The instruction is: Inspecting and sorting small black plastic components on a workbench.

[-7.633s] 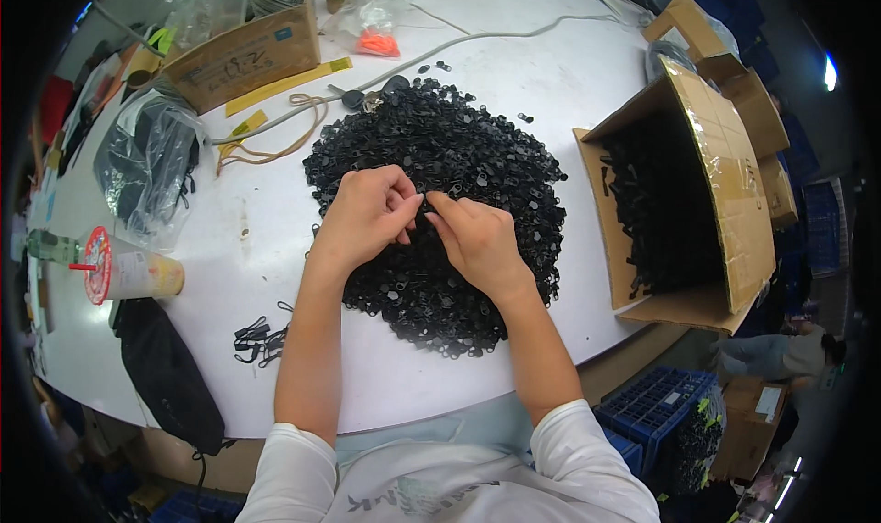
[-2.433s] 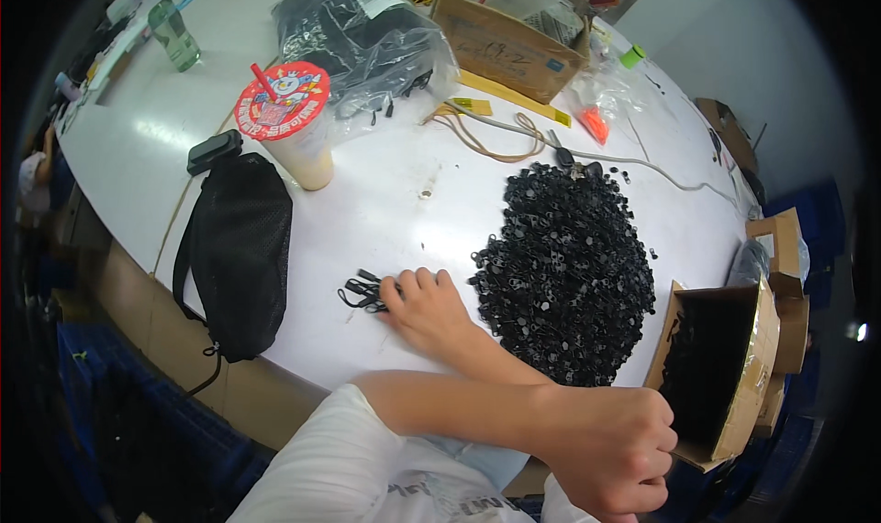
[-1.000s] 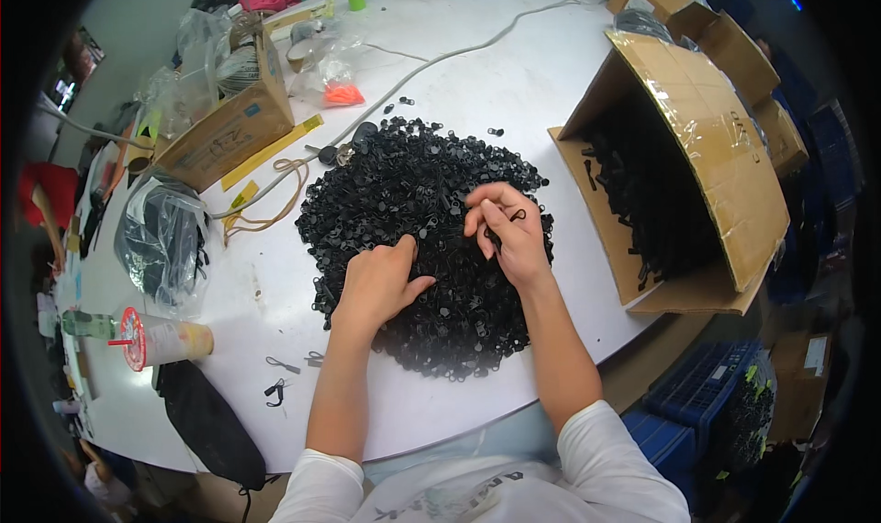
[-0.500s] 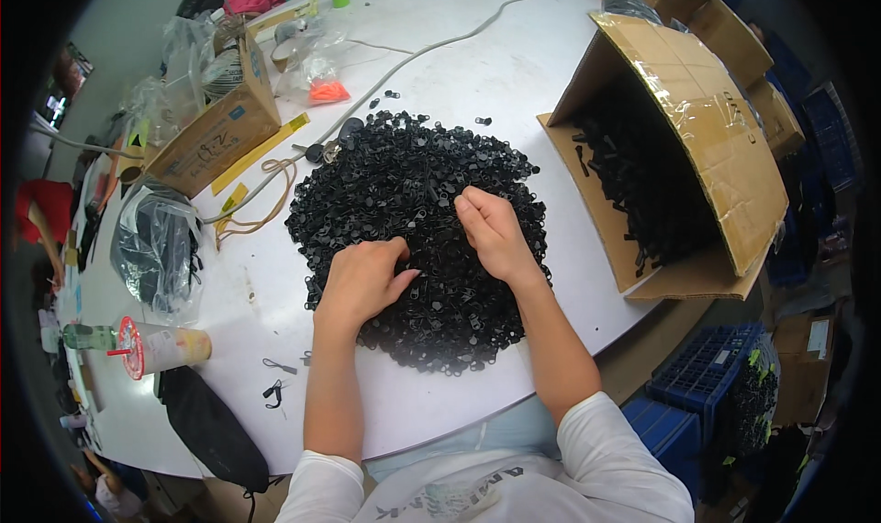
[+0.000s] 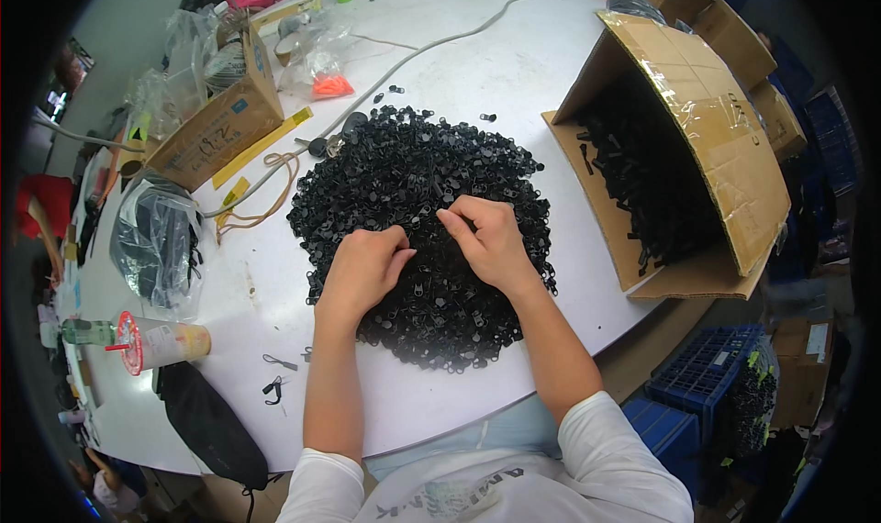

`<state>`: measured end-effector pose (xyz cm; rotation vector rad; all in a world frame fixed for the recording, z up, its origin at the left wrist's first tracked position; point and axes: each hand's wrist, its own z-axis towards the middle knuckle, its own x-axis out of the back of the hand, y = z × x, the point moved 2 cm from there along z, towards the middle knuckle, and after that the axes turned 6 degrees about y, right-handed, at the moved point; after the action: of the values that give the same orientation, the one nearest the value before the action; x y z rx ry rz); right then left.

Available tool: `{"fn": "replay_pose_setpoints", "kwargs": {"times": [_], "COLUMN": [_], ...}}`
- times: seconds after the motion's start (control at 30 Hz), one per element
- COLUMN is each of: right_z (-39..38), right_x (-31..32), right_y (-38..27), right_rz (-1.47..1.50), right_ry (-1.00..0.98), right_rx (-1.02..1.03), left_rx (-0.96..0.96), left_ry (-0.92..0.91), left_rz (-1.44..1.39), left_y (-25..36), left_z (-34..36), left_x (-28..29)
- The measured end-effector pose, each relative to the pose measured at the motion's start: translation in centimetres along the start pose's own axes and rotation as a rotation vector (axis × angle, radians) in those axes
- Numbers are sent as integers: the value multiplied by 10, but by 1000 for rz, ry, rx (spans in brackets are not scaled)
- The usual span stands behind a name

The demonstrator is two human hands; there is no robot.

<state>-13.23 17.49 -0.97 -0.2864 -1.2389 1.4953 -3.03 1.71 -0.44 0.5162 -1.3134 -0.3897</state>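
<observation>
A wide heap of small black zipper pulls (image 5: 413, 170) lies on the white table, some with a looped end. Over its left middle part is my left hand (image 5: 360, 268), thumb and forefinger curled toward each other. My right hand (image 5: 491, 240) is over the right middle, its thumb and forefinger pressed together at the tips. The two hands face each other with a small gap between them. Whatever either one pinches is too small or too hidden to make out.
An open cardboard box (image 5: 697, 110) with black pieces inside lies tipped on the right. To the left are a drink cup (image 5: 165, 344), a black pouch (image 5: 216, 427), a plastic bag (image 5: 161, 248) and a small carton (image 5: 220, 133). A grey cable (image 5: 431, 44) crosses the table behind the heap.
My right hand has moved left and slightly nearer to me, toward the left hand. My left hand has lifted its thumb closer to the forefinger.
</observation>
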Motion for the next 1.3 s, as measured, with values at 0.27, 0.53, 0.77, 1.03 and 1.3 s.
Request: {"fn": "replay_pose_setpoints", "kwargs": {"times": [0.27, 0.53, 0.77, 1.03, 1.3], "right_z": [-7, -13, -16, -20, -20], "right_x": [-17, -23, -29, -35, -32], "right_y": [-10, -10, -17, -15, -20], "right_rz": [-30, -114, -182, -301, -269], "right_ry": [-44, 21, 32, -19, 54], "right_rx": [169, 468, 517, 561, 356], "left_rx": [147, 144, 221, 137, 328], "left_ry": [51, 58, 37, 62, 99], "left_rz": [-445, -564, -475, -329, -793], "left_y": [-5, -8, 3, 6, 5], "left_z": [-4, -6, -3, -2, 0], "left_x": [20, 19, 20, 16, 2]}}
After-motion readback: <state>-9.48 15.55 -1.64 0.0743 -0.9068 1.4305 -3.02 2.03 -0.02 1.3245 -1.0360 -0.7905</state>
